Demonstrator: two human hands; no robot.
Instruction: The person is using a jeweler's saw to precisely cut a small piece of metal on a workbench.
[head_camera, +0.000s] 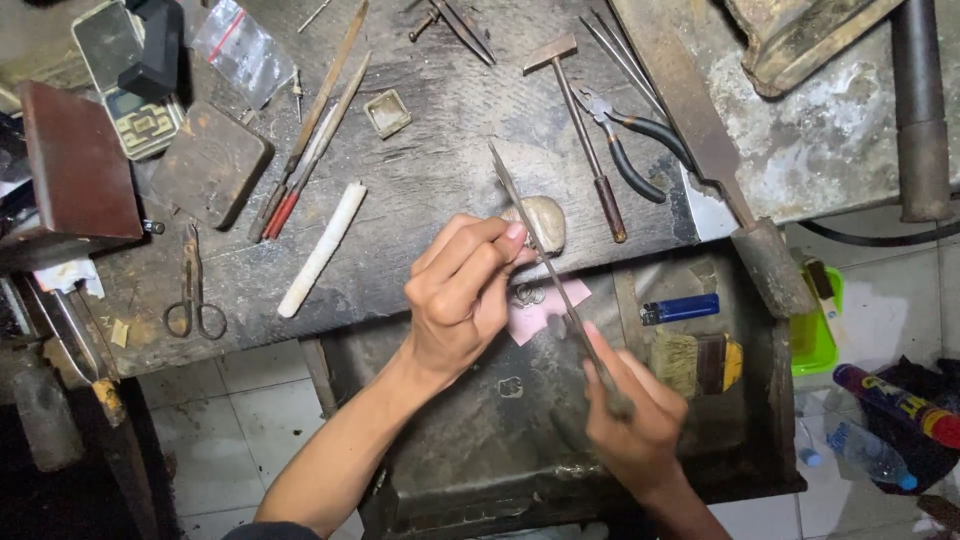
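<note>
My right hand (632, 412) grips the handle end of a long thin metal file (535, 243) that slants up and left over the bench edge. My left hand (462, 288) pinches something small against the file near its middle; the piece is hidden by my fingertips. Just behind the fingers sits a pale rounded wooden peg (545, 220) at the bench edge. Below the hands, a pink paper (540, 308) with small metal rings (528, 294) lies in the dark metal tray (480, 440).
The worn bench (430, 170) holds a hammer (585, 130), pliers (630, 140), scissors (192, 290), a white stick (322, 250), several files (315, 125) and a pocket scale (130, 90). A blue lighter (680, 308) and brush (700, 362) lie in the tray. Bottles (880, 420) stand at right.
</note>
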